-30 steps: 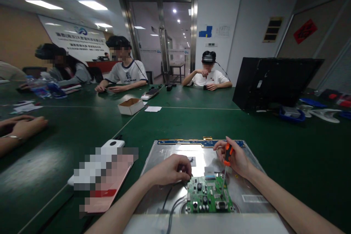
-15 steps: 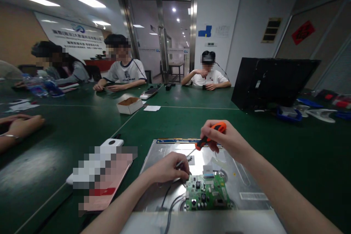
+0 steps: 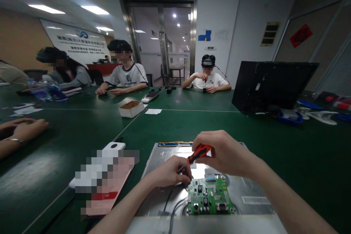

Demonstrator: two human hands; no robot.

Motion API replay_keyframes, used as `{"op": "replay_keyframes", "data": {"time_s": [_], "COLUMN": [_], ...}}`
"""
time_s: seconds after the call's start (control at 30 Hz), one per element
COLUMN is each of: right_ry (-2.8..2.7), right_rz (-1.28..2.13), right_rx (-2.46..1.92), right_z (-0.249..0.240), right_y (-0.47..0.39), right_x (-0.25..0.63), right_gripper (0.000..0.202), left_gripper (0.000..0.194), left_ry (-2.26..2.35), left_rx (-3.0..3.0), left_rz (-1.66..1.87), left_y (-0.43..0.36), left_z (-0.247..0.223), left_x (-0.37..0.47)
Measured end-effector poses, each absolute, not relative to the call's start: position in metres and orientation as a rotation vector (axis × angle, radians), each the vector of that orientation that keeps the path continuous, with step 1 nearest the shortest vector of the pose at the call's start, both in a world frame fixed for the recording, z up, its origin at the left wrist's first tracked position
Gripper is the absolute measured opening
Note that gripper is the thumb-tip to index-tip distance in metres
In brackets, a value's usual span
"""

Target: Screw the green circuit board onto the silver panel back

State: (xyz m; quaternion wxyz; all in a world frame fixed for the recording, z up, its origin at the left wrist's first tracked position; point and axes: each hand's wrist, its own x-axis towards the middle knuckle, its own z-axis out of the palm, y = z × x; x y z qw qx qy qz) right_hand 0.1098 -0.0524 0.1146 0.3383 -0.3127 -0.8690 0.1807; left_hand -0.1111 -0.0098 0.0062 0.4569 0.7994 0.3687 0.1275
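My right hand (image 3: 223, 151) is closed round the red and black handle of a screwdriver (image 3: 199, 153). The tool slants down to the left, its thin shaft running to the fingers of my left hand (image 3: 175, 171). Those left fingers are pinched together at the upper left corner of a green circuit board (image 3: 210, 195); what lies between them is hidden. The board sits on a silver metal panel (image 3: 255, 186), with a flat white ribbon at its top edge. Dark cables (image 3: 172, 214) run from the board's left side over the panel.
Left of the panel lie a white device (image 3: 113, 147) and a pink item (image 3: 109, 193), partly blurred out. Farther off are an open small box (image 3: 131, 109) and a black monitor (image 3: 274, 86). Another person's hands (image 3: 30, 129) rest at far left; several people sit round the green table.
My right hand has moved down and left with the screwdriver, bringing the handle close to my left fingers. My left hand stays at the board's corner. The whole view has shifted slightly.
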Motion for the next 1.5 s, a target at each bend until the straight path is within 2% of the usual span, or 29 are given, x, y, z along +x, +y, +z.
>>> {"op": "replay_keyframes", "data": {"time_s": [0.27, 0.53, 0.9, 1.37, 1.5], "right_ry": [-2.326, -2.527, -2.585, -2.625, -2.619], "right_rz": [0.460, 0.366, 0.313, 0.303, 0.314], "right_rx": [-0.963, -1.134, -1.113, -1.135, -1.134], "right_z": [0.117, 0.122, 0.116, 0.116, 0.118], "right_y": [-0.051, -0.055, -0.054, -0.054, -0.055], "right_x": [0.114, 0.106, 0.101, 0.099, 0.100], "right_gripper": [0.032, 0.037, 0.039, 0.035, 0.035], "left_gripper": [0.008, 0.007, 0.008, 0.020, 0.014], "left_ry": [0.864, 0.884, 0.878, 0.797, 0.814], "left_rx": [1.978, 2.001, 1.991, 2.046, 2.022], "left_rz": [0.346, 0.352, 0.348, 0.340, 0.359], "left_y": [-0.009, -0.011, -0.011, -0.011, -0.010], "left_z": [0.005, 0.008, 0.004, 0.006, 0.006], "left_x": [-0.111, -0.108, -0.109, -0.111, -0.110]}}
